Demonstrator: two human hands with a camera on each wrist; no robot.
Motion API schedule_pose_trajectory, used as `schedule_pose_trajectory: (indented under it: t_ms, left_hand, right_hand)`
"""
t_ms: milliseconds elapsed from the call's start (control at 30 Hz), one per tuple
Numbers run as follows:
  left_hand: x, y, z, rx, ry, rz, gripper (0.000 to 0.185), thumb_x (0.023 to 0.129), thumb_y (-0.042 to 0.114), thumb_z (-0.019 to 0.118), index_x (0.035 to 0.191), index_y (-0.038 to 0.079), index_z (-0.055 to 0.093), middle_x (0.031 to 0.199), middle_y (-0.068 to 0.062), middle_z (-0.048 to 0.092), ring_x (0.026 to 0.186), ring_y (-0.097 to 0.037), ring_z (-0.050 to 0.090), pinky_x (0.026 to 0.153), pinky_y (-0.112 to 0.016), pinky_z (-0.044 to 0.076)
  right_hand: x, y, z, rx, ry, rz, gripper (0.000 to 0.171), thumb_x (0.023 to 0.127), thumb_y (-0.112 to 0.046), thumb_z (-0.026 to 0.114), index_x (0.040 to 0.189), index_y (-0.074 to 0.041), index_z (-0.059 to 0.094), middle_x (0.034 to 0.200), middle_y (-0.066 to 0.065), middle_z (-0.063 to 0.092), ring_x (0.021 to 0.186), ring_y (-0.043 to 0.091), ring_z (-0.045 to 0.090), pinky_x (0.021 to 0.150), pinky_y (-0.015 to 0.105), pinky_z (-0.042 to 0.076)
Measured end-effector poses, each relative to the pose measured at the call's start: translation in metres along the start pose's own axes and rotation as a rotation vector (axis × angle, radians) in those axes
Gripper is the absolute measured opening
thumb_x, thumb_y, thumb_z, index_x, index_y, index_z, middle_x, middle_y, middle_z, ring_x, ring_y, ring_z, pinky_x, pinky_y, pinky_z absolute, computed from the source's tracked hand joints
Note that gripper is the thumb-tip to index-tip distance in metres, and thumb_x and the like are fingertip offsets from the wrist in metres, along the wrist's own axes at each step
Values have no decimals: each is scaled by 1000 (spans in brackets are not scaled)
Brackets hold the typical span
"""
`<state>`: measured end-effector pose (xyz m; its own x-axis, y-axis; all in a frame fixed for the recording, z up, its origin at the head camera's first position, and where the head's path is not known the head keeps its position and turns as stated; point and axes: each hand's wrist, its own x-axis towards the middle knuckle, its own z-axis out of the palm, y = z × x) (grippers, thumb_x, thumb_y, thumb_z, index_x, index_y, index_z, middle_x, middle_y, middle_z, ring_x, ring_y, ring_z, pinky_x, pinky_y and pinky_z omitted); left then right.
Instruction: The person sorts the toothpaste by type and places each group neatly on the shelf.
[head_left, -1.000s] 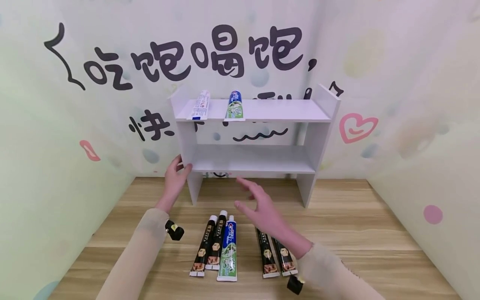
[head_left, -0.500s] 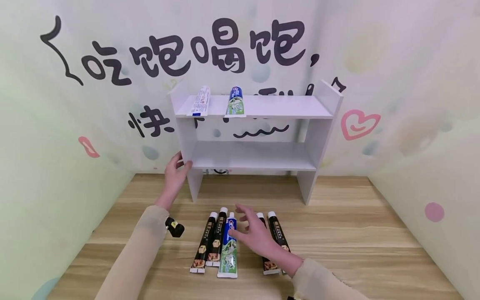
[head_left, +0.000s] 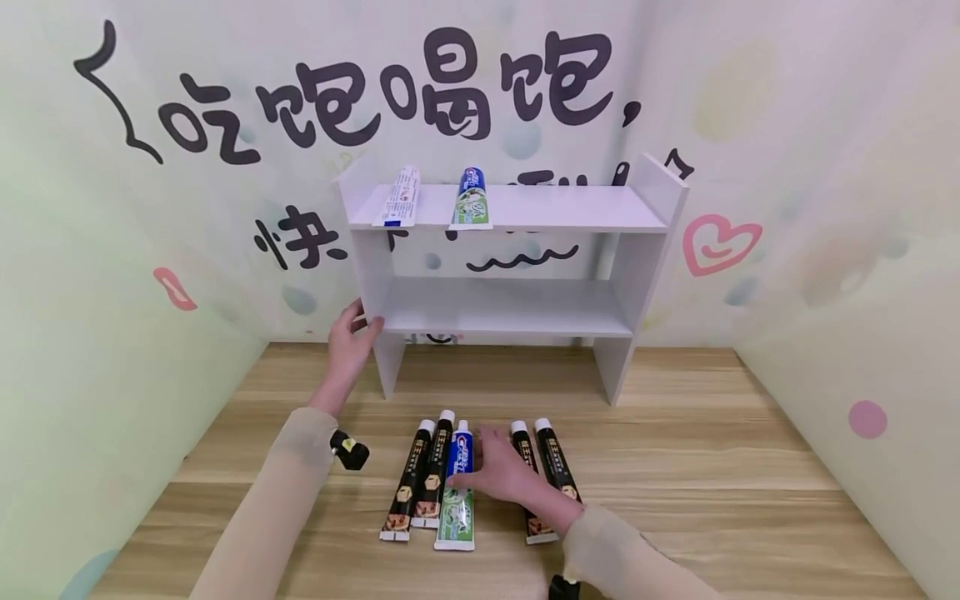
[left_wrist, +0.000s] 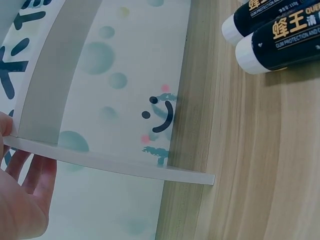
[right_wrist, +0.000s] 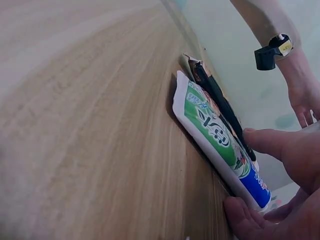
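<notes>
1. The blue-green tube [head_left: 457,492] lies on the table [head_left: 712,467], middle of five, right hand [head_left: 501,475] pinching it.
2. The right wrist view shows thumb and fingers [right_wrist: 270,142] astride it.
3. Black tubes [left_wrist: 280,40] read "蜂王".
4. The left hand [head_left: 348,346] seemingly clasps the shelf [head_left: 510,308] edge.

Bright, even light (soft shadows), fisheye-warped edges
</notes>
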<state>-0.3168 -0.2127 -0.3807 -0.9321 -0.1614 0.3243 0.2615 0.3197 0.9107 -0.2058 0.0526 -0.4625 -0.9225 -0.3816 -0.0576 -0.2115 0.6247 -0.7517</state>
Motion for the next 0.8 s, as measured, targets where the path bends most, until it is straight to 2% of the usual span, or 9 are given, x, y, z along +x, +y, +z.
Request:
schedule_pose_trajectory:
  t_ms: [167, 400, 500, 667, 800]
  left_hand:
    - [-1, 1, 1, -7, 4, -3, 53, 98, 16, 56, 149, 9, 42, 145, -21, 48, 125, -38, 51, 103, -49, 49]
    - [0, 2, 1, -13, 2, -12, 53, 99, 17, 56, 150, 9, 41, 146, -20, 47, 126, -37, 51, 103, -48, 49]
    - [0, 1, 1, -12, 6, -21, 53, 99, 17, 56, 149, 9, 42, 146, -19, 47, 126, -36, 51, 102, -46, 50]
    - [0, -1, 1, 1, 14, -29, 52, 99, 17, 56, 149, 10, 43, 145, -18, 48, 124, -35, 52, 98, -41, 51]
    - [0, -2, 1, 11, 12, -22, 52, 99, 18, 56, 149, 10, 44, 145, -18, 48, 123, -34, 52, 96, -38, 51]
  right_hand:
    - [4, -2, 6, -32, -7, 23, 103, 72, -36, 87, 148, 7, 32, 134, 29, 48, 113, 36, 55, 96, 51, 53]
    - [0, -6, 4, 30, -20, 29, 96, 68, -18, 88, 145, 3, 35, 128, 24, 48, 104, 30, 56, 84, 44, 57]
    - [-2, -7, -1, 60, -52, 17, 93, 68, -10, 87, 144, 2, 36, 129, 25, 50, 103, 30, 58, 81, 41, 59]
    - [-2, -5, -10, 71, -138, -19, 89, 71, -8, 85, 145, 1, 35, 114, 19, 65, 91, 23, 66, 74, 34, 59]
    - [-4, -3, -15, 89, -188, -7, 83, 75, -7, 83, 143, 2, 37, 110, 18, 67, 88, 22, 68, 71, 33, 59]
